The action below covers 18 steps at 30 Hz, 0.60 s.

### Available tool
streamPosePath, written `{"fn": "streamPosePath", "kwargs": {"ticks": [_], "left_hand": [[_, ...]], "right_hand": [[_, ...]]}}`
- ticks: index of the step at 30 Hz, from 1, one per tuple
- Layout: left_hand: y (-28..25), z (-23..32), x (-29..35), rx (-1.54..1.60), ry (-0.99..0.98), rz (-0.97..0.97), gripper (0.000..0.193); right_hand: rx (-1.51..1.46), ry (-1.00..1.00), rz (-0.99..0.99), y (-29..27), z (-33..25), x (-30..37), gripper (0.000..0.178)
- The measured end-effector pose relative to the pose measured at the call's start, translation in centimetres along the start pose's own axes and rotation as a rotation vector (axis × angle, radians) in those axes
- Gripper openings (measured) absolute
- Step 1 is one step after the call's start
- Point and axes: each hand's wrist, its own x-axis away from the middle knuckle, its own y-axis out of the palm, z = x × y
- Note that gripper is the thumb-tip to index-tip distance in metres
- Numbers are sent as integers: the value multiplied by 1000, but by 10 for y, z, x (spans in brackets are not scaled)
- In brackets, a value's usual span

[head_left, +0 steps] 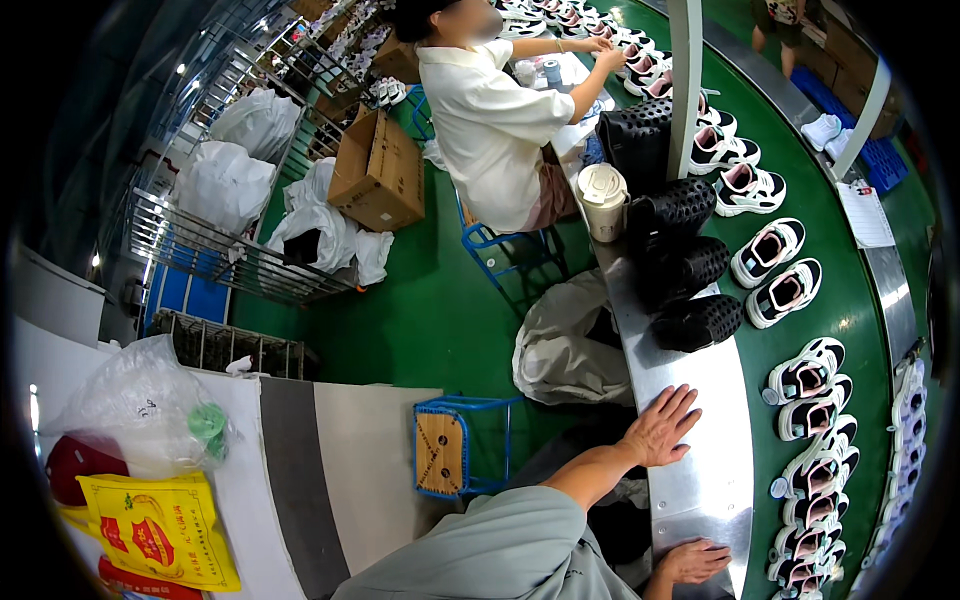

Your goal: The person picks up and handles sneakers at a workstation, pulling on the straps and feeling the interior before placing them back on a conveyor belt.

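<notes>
Along the metal ledge (700, 495), left hand (660, 428) and right hand (692, 563) rest flat, apparently holding nothing; left fingers spread, right ones closer together. White-and-black sneakers (812, 376) line the green surface (850, 300) just beyond. Risk: a careless leftward sweep could shove the black textured shoes (697, 322) into the lidded cup (603, 205), tipping it. Those shoes, cup and pole (686, 100) obstruct reach toward the co-worker (500, 130).

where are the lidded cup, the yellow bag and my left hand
Lidded cup (603, 212), head view: on its side wall
Yellow bag (162, 532), head view: middle of its front
Left hand (656, 431), head view: on its back
</notes>
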Motion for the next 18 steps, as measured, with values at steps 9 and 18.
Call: {"fn": "streamPosePath", "kwargs": {"ticks": [9,18], "left_hand": [[-1,2,3,10,14,31,75],[0,6,4,-1,0,41,77]], "right_hand": [[5,36,-78,-7,2,0,57],[-15,10,-18,-2,5,3,56]]}}
